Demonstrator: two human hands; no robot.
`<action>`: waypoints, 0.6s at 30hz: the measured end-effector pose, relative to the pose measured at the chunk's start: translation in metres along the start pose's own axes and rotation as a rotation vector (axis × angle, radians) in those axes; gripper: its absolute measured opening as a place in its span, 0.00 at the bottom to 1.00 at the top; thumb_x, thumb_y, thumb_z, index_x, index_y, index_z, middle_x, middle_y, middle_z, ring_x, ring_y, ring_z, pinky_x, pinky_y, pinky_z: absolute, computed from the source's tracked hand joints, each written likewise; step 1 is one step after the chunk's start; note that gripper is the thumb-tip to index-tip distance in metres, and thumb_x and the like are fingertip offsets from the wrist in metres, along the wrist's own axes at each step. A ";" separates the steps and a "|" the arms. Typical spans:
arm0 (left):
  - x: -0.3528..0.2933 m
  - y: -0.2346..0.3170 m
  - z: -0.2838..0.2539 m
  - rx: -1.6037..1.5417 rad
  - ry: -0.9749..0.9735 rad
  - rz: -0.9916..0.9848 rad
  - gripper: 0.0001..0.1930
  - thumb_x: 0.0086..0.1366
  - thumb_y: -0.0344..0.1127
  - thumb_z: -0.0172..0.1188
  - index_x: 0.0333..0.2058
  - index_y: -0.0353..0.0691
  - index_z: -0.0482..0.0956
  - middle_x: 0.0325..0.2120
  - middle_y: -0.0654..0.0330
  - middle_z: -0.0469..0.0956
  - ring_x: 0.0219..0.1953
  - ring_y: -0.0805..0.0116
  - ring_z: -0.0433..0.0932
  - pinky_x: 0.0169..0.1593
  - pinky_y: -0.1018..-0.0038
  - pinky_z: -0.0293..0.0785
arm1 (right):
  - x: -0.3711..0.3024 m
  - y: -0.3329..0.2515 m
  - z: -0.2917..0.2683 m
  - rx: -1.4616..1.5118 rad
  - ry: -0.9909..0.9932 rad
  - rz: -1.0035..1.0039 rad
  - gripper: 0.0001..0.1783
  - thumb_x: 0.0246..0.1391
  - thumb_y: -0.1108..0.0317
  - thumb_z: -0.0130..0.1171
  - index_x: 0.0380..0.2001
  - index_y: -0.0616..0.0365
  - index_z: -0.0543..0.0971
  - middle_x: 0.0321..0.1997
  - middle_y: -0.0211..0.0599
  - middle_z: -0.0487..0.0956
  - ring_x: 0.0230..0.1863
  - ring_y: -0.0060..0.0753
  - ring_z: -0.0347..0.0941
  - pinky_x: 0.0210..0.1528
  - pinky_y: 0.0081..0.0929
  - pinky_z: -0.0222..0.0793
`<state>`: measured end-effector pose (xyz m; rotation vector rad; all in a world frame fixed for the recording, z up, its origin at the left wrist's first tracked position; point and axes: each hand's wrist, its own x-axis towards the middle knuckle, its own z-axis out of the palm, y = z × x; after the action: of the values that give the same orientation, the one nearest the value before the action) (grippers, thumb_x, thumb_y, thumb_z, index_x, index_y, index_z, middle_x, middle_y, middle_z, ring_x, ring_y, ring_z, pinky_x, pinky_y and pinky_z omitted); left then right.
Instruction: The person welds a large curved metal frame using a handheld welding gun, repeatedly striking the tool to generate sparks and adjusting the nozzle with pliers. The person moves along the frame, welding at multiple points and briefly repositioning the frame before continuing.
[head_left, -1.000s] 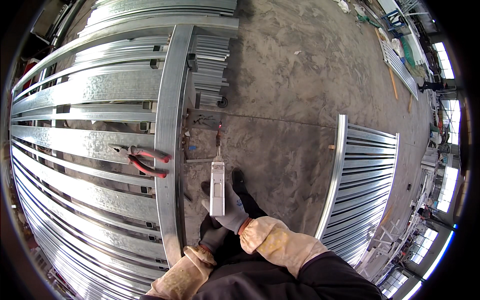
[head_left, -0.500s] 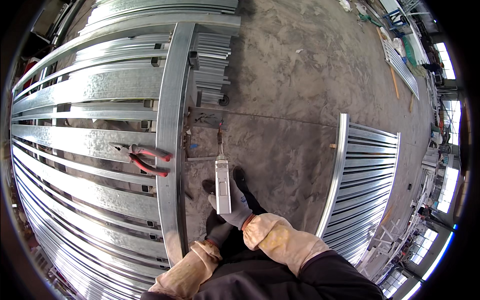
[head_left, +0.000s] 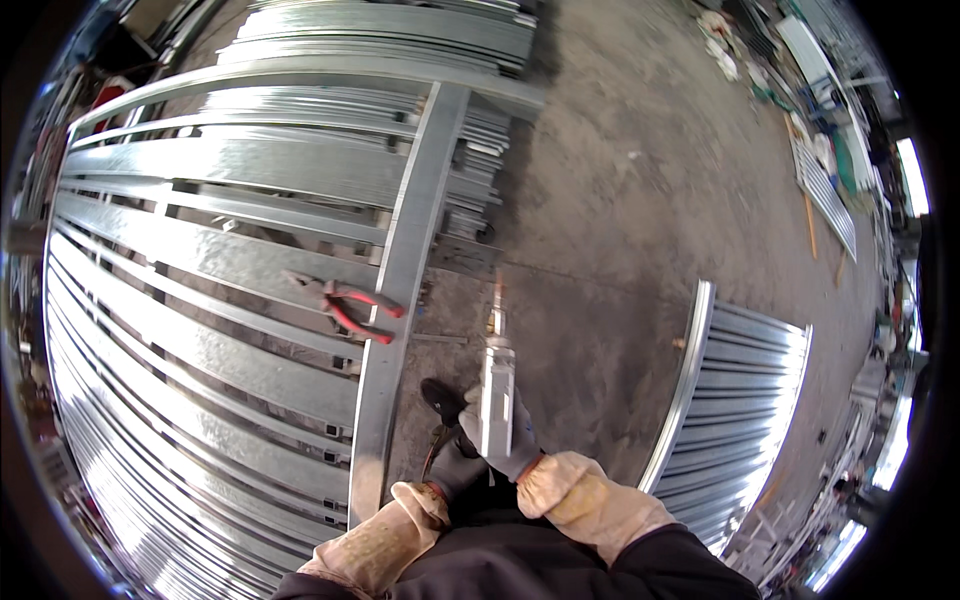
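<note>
My right hand (head_left: 520,440), in a grey glove with a pale cuff, is wrapped round a silver, boxy welding gun (head_left: 497,405). The gun points away from me, its copper-coloured tip over the floor, apart from any metal. My left hand (head_left: 458,468), also gloved in grey, is low beside the gun's rear. Its fingers look curled, but what they hold is hidden. Left of the gun lies a galvanised steel frame (head_left: 410,240) of long rails and crossing bars. Red-handled pliers (head_left: 350,305) rest on it with their handles spread, touching neither hand.
A smaller slatted metal panel (head_left: 745,400) is at my right. Stacked metal profiles (head_left: 390,30) lie beyond the large frame. Another panel (head_left: 825,195) and assorted materials line the far right. One dark shoe (head_left: 443,400) shows on the concrete floor (head_left: 600,200) beside the frame.
The view has shifted and turned, so the frame and pliers appear farther right. The gun moved right in the picture, still in my right hand. Two shoes showed earlier; one shows now.
</note>
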<state>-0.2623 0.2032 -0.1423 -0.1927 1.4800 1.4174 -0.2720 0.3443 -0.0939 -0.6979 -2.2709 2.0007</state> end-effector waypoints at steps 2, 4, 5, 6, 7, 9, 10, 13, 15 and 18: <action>-0.006 0.002 0.002 0.021 0.056 0.214 0.28 0.55 0.39 0.76 0.52 0.39 0.76 0.47 0.59 0.82 0.48 0.71 0.80 0.52 0.69 0.77 | -0.004 -0.031 0.004 0.138 0.058 -0.077 0.21 0.53 0.77 0.70 0.48 0.58 0.73 0.35 0.25 0.77 0.32 0.18 0.74 0.37 0.20 0.74; -0.027 0.026 -0.003 0.124 0.054 0.256 0.29 0.55 0.38 0.76 0.53 0.37 0.74 0.47 0.58 0.82 0.49 0.71 0.80 0.53 0.69 0.77 | -0.009 -0.052 0.004 0.276 -0.007 -0.020 0.22 0.53 0.77 0.69 0.49 0.59 0.72 0.33 0.25 0.76 0.32 0.17 0.74 0.37 0.19 0.74; -0.030 0.028 -0.004 0.170 0.079 0.375 0.29 0.55 0.38 0.75 0.53 0.37 0.74 0.47 0.58 0.82 0.49 0.70 0.81 0.53 0.69 0.77 | -0.010 -0.067 0.004 0.162 -0.053 -0.073 0.23 0.53 0.77 0.70 0.50 0.59 0.72 0.35 0.26 0.77 0.34 0.18 0.74 0.39 0.20 0.74; -0.032 0.030 -0.005 0.217 0.107 0.492 0.29 0.55 0.38 0.75 0.52 0.36 0.74 0.47 0.58 0.82 0.48 0.70 0.81 0.52 0.69 0.77 | -0.011 -0.084 0.002 0.047 -0.098 -0.128 0.23 0.53 0.76 0.70 0.51 0.59 0.72 0.37 0.26 0.77 0.36 0.19 0.75 0.40 0.20 0.74; -0.034 0.031 -0.006 0.269 0.134 0.611 0.29 0.54 0.38 0.75 0.52 0.36 0.74 0.47 0.58 0.82 0.48 0.70 0.81 0.52 0.69 0.77 | -0.012 -0.092 -0.001 -0.023 -0.224 -0.128 0.25 0.53 0.72 0.70 0.53 0.59 0.71 0.40 0.30 0.77 0.39 0.24 0.76 0.44 0.25 0.74; -0.059 0.029 -0.008 0.067 0.165 0.439 0.31 0.53 0.39 0.75 0.53 0.35 0.74 0.45 0.57 0.83 0.47 0.70 0.81 0.52 0.70 0.77 | 0.000 -0.110 -0.006 -0.354 -0.506 -0.294 0.32 0.55 0.62 0.68 0.60 0.60 0.69 0.47 0.42 0.77 0.49 0.42 0.75 0.54 0.36 0.71; -0.078 0.039 -0.007 -0.143 0.196 0.328 0.31 0.53 0.39 0.75 0.53 0.35 0.74 0.44 0.56 0.83 0.47 0.70 0.81 0.52 0.70 0.78 | 0.010 -0.122 -0.009 -0.577 -0.629 -0.498 0.38 0.55 0.55 0.66 0.64 0.60 0.66 0.52 0.50 0.77 0.54 0.54 0.74 0.60 0.43 0.69; -0.116 0.029 -0.027 -0.092 0.424 0.440 0.25 0.53 0.38 0.74 0.48 0.34 0.78 0.39 0.58 0.83 0.43 0.70 0.82 0.50 0.70 0.78 | 0.056 -0.162 -0.014 -0.518 -1.001 -0.204 0.39 0.51 0.53 0.68 0.63 0.58 0.69 0.51 0.53 0.77 0.53 0.52 0.75 0.59 0.41 0.70; -0.138 0.013 -0.034 -0.135 0.497 0.445 0.24 0.52 0.38 0.74 0.47 0.34 0.79 0.38 0.58 0.83 0.42 0.70 0.82 0.49 0.70 0.78 | 0.085 -0.171 -0.002 -0.570 -0.656 -0.314 0.39 0.50 0.52 0.68 0.63 0.57 0.69 0.53 0.49 0.77 0.55 0.52 0.74 0.60 0.43 0.69; -0.165 -0.006 -0.027 -0.367 0.604 0.441 0.23 0.52 0.35 0.73 0.46 0.35 0.78 0.36 0.60 0.82 0.39 0.72 0.80 0.45 0.70 0.78 | 0.147 -0.141 0.035 -0.686 -0.318 -0.654 0.40 0.48 0.49 0.68 0.63 0.52 0.70 0.56 0.43 0.75 0.58 0.51 0.72 0.59 0.47 0.69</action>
<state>-0.1969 0.0955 -0.0317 -0.5929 1.8004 2.1159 -0.4580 0.3532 -0.0051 0.3826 -2.8532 1.0881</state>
